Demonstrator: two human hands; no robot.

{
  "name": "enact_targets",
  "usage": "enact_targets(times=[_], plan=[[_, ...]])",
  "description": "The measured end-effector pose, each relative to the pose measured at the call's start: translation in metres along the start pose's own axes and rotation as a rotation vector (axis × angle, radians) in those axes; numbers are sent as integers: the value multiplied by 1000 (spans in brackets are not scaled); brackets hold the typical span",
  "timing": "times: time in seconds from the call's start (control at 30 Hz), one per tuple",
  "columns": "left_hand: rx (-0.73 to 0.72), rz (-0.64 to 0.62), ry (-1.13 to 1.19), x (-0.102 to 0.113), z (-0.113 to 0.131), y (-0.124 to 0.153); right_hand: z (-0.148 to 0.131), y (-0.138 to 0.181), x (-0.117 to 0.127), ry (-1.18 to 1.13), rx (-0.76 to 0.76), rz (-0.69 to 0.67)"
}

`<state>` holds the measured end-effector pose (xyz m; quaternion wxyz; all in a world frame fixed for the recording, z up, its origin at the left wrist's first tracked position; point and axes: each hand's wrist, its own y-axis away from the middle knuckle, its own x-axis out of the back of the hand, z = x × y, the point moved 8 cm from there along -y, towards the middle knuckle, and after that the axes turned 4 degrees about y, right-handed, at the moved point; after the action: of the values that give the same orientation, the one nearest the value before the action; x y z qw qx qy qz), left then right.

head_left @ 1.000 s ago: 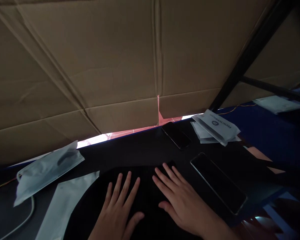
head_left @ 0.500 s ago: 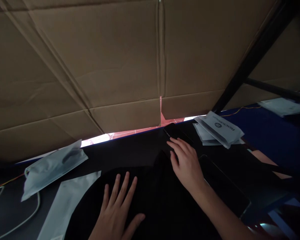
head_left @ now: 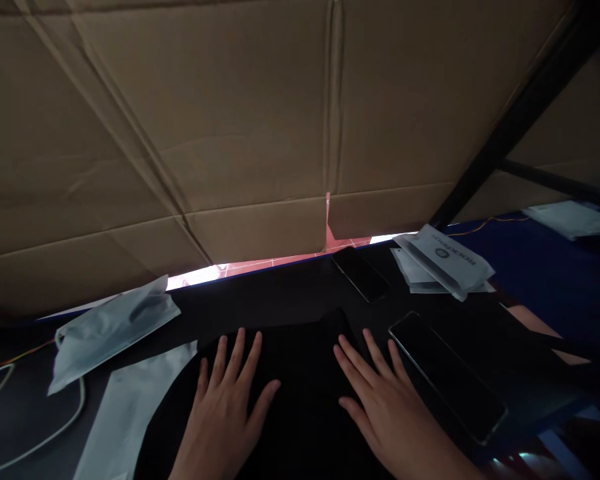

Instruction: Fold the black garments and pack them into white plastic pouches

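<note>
A dark black cloth (head_left: 300, 413) lies spread in front of me; its details are lost in the dim light. My left hand (head_left: 227, 407) rests flat on its left part, fingers spread. Flat on the right part is my right hand (head_left: 383, 400), fingers also apart and holding nothing. Just right of that hand lies a large black smartphone (head_left: 450, 377). A smaller black phone (head_left: 361, 273) sits farther back, beyond my right fingertips. Partly under the cloth's left side is a pale plastic pouch (head_left: 125, 407).
Another pale pouch (head_left: 115, 337) lies at the left by a white cable (head_left: 45, 460). Several printed white packets (head_left: 445, 260) are stacked at the right. A cardboard sheet (head_left: 255, 120) stands along the back, and a black metal bar (head_left: 505, 127) slants down at the right.
My right hand has drawn back toward me from near the smaller phone and now lies flat on the cloth, uncovering both phones. The left hand stays flat, shifted only slightly.
</note>
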<state>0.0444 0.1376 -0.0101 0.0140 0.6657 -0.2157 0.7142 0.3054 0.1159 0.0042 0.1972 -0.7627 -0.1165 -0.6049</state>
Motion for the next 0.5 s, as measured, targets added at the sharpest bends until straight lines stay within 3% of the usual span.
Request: enact_targets(times=[0.2, 0.33, 0.5], plan=[[-55, -6, 25, 5, 3, -9, -11, -37, 28, 13, 39, 42], [-121, -31, 37, 2, 6, -12, -18, -58, 14, -7, 95, -28], [-93, -49, 40, -2, 3, -13, -8, -52, 9, -19, 85, -9]])
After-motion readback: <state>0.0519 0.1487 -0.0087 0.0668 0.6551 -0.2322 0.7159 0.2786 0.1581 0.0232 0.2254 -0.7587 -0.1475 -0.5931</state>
